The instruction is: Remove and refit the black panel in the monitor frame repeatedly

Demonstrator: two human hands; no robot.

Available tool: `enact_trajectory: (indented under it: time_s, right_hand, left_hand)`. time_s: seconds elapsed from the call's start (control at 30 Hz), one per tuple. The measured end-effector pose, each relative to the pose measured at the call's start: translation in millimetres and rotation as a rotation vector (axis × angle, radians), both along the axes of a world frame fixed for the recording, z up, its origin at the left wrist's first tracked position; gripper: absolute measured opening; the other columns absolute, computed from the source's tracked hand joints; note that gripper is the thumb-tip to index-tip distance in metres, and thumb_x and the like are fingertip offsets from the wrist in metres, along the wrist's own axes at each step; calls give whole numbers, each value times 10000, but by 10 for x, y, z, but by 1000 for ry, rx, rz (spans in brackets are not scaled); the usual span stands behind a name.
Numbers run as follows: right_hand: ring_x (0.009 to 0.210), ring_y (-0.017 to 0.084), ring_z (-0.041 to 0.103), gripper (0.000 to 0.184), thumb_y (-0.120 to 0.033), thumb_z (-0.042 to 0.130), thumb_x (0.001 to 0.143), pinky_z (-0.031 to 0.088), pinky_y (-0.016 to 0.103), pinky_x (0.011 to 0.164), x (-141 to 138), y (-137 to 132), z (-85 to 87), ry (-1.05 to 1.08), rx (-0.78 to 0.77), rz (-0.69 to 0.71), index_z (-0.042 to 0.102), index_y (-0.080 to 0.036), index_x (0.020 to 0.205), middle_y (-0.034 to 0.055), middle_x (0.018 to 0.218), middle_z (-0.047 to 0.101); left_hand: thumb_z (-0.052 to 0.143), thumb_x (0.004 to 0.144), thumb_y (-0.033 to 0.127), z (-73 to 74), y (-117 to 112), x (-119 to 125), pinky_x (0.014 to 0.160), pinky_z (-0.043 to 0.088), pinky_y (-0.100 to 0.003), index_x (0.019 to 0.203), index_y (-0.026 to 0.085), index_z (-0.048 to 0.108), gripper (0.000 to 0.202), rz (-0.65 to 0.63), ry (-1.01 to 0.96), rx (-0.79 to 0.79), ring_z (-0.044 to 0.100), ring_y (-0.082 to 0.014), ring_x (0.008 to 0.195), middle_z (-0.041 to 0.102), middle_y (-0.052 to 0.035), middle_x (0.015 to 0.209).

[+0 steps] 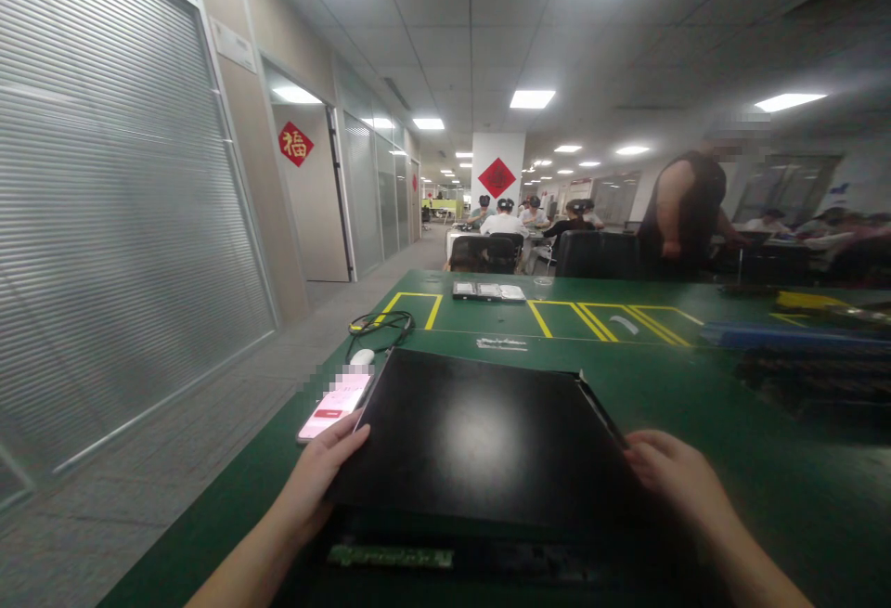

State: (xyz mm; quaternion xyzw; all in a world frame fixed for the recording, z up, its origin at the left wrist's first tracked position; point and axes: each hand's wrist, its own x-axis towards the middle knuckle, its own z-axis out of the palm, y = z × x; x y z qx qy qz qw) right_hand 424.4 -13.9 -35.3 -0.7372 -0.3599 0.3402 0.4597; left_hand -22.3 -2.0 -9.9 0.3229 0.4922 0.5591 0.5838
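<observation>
A flat, glossy black display panel spans the space between my hands, reflecting a ceiling light. My left hand grips its left edge, thumb on top. On the opposite side, my right hand has its fingers closed on the panel's right edge, where a thin dark strip shows. Along the near side, in shadow, lies a narrow green circuit board. Just beyond my left hand are a phone with a lit pink screen and a white computer mouse.
The green table carries yellow tape marks, a coiled black cable and a small open case. Dark, blurred items and a blue strip lie at right. A person stands beyond; others sit farther back.
</observation>
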Motion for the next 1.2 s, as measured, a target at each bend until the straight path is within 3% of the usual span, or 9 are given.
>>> enact_trajectory:
  time_s: [0.2, 0.57, 0.7, 0.97, 1.2]
  right_hand:
    - [708, 207, 722, 301, -341, 562, 725, 551, 300, 628, 74, 28, -109, -26, 8, 31, 688, -172, 940, 102, 834, 771]
    - [729, 198, 726, 277, -337, 571, 775, 544, 284, 646, 142, 29, -224, -183, 32, 66, 704, -186, 966, 73, 839, 770]
    - [694, 185, 718, 257, -308, 564, 783, 540, 273, 625, 117, 12, -189, -186, 46, 54, 701, -184, 962, 70, 823, 766]
    - [651, 173, 701, 216, -253, 581, 765, 543, 262, 591, 41, -15, -90, -125, 55, 10, 700, -166, 922, 77, 778, 749]
    - [648, 178, 700, 221, -270, 603, 748, 537, 262, 583, 74, 7, -136, -152, 60, -7, 707, -177, 919, 78, 778, 750]
  left_hand:
    - [832, 758, 160, -56, 26, -27, 632, 616, -279, 1263, 148, 732, 515, -32, -8, 17, 801, -283, 836, 829, -135, 987]
    - [765, 792, 93, 79, -33, 46, 600, 613, -254, 1218, 132, 749, 427, -22, 32, -22, 799, -248, 749, 831, -130, 921]
    - [746, 792, 55, 109, -34, 72, 524, 579, -225, 1220, 128, 749, 433, 12, 40, -41, 783, -224, 662, 830, -120, 877]
    - [717, 818, 29, 130, -27, 76, 556, 586, -216, 1069, 109, 792, 274, 37, 28, -49, 735, -176, 548, 819, -104, 811]
    - [703, 829, 31, 95, -11, 70, 558, 592, -235, 1192, 165, 763, 393, 13, 49, -58, 760, -199, 613, 829, -89, 880]
